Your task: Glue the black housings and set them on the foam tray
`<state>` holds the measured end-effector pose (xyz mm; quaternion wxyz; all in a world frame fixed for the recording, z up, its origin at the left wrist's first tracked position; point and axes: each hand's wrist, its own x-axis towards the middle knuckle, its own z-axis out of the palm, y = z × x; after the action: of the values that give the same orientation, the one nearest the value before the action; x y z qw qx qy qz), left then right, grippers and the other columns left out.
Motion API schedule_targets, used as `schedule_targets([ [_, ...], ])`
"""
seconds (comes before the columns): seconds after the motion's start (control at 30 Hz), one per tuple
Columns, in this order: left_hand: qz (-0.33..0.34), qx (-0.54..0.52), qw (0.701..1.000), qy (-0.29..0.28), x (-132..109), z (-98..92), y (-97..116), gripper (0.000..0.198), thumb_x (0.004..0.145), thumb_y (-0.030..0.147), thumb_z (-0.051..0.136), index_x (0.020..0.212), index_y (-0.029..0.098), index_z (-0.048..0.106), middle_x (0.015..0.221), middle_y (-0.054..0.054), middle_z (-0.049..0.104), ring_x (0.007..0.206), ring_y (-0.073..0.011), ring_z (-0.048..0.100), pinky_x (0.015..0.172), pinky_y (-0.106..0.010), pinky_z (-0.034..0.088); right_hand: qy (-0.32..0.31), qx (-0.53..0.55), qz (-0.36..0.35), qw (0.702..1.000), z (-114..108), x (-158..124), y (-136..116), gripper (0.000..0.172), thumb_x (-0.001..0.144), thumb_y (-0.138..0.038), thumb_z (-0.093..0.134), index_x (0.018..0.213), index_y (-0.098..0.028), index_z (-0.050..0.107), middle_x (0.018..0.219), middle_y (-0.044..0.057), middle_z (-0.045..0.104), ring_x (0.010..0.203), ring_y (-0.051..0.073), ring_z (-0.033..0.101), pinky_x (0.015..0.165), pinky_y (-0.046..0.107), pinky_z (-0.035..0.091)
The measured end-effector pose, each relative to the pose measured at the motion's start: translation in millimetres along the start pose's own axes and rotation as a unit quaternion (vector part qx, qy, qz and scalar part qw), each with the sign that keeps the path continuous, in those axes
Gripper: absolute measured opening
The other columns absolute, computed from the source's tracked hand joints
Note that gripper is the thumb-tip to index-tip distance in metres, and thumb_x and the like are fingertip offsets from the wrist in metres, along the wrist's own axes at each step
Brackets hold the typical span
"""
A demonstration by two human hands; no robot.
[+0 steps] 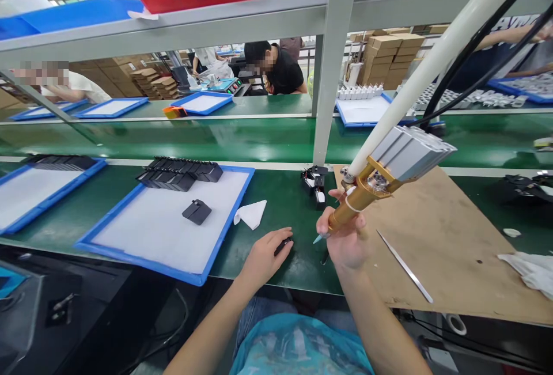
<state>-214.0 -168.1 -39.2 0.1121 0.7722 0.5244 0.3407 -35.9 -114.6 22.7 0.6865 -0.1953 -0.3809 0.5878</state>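
Note:
My right hand is closed round a brass-coloured dispensing gun, which slants down to the left with its pale blue nozzle tip near the bench. Grey metal fins sit at its upper end. To the left, low over the green bench, the fingers of my left hand pinch a small black part, mostly hidden. Beyond both hands stand several black parts with white faces. A folded white cloth lies between my left hand and the blue-rimmed tray.
Rows of black housings and one single housing lie on the tray. Tweezers rest on a brown board at right. A white pole and black cables rise beside the gun. Overhead runs a shelf; people sit opposite.

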Motion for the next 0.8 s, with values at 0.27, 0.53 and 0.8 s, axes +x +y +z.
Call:
schedule_targets([
  [0.27,-0.044,0.090,0.995,-0.017,2.8,10.1,14.8,0.024,0.098,0.020,0.040,0.103,0.022,0.063,0.119,-0.003,0.068,0.099,-0.0190,0.065,0.085,-0.036,0.056,-0.009,0.021,-0.003,1.000,-1.4,-0.2,-0.1,0.031,0.086,-0.050,0.048,0.104,-0.027,0.058,0.116,0.006,0.062,0.050,0.011,0.055,0.045,0.030,0.041],
  [0.53,-0.076,0.165,0.978,-0.102,4.9,2.0,17.0,0.031,0.098,0.029,0.040,0.126,0.022,0.054,0.132,-0.006,0.060,0.105,-0.0225,0.063,0.085,-0.037,0.056,-0.005,0.025,-0.007,1.000,-2.4,-0.2,-3.3,0.033,0.085,-0.050,0.049,0.105,-0.025,0.060,0.119,0.007,0.061,0.050,0.010,0.055,0.044,0.029,0.039],
  [0.8,-0.048,0.202,0.953,-0.222,8.2,-12.0,15.8,0.045,0.097,0.025,0.040,0.141,0.020,0.035,0.115,-0.011,0.061,0.098,-0.0253,0.064,0.071,-0.034,0.055,0.006,0.039,-0.005,0.999,-6.2,-4.4,-6.2,0.031,0.083,-0.048,0.053,0.105,-0.028,0.060,0.119,0.003,0.058,0.051,0.010,0.054,0.042,0.028,0.038],
])
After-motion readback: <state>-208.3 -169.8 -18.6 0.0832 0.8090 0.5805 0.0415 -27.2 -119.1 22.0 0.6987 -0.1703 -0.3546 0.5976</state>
